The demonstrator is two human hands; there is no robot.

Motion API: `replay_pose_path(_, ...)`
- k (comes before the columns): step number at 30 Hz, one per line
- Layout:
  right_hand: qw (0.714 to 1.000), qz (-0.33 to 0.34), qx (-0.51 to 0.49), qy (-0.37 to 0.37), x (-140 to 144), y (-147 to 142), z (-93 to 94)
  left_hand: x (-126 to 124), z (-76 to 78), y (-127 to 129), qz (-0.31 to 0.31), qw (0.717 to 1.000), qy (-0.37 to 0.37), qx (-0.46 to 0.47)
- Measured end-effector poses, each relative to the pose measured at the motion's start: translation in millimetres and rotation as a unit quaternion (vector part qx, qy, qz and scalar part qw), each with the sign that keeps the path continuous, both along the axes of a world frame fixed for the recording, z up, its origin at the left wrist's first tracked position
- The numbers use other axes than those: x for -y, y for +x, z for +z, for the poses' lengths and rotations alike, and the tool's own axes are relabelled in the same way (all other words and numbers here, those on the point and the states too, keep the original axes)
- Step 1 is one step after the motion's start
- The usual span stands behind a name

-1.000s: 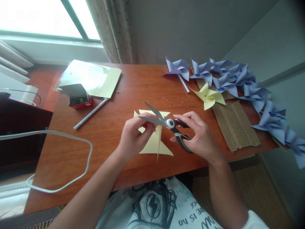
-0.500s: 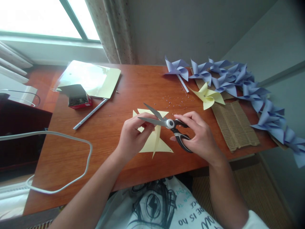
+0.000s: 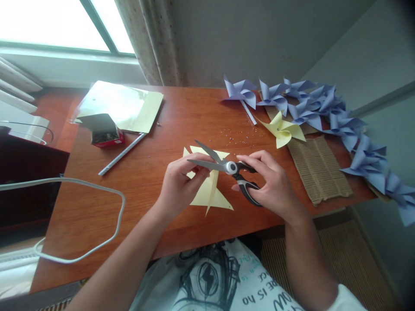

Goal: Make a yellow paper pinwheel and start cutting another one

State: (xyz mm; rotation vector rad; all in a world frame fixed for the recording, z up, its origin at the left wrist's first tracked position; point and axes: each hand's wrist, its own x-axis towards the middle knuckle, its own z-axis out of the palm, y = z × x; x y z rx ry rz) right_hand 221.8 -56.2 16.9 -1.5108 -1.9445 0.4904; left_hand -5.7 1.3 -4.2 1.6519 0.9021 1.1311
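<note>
Right hand [image 3: 272, 183] grips the scissors [image 3: 227, 166] by the handles, fingers curled through the loops, blades parted. Left hand [image 3: 180, 183] pinches the yellow paper [image 3: 212, 194] between thumb and fingers, lifted just above the table [image 3: 145, 194]. Paper sits between the 2 blades, apparently; the contact is hidden. To cut well: keep the paper taut, feed it deep into the blades, stop short of centre.
</note>
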Motion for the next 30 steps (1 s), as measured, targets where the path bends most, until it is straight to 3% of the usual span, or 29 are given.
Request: replay_pose_path(30, 1.0, 0.0, 0.014, 0.002, 2.1, 0.1, 0.8, -0.3, -2.3, 0.5, 0.002, 1.0, 0.01, -0.003)
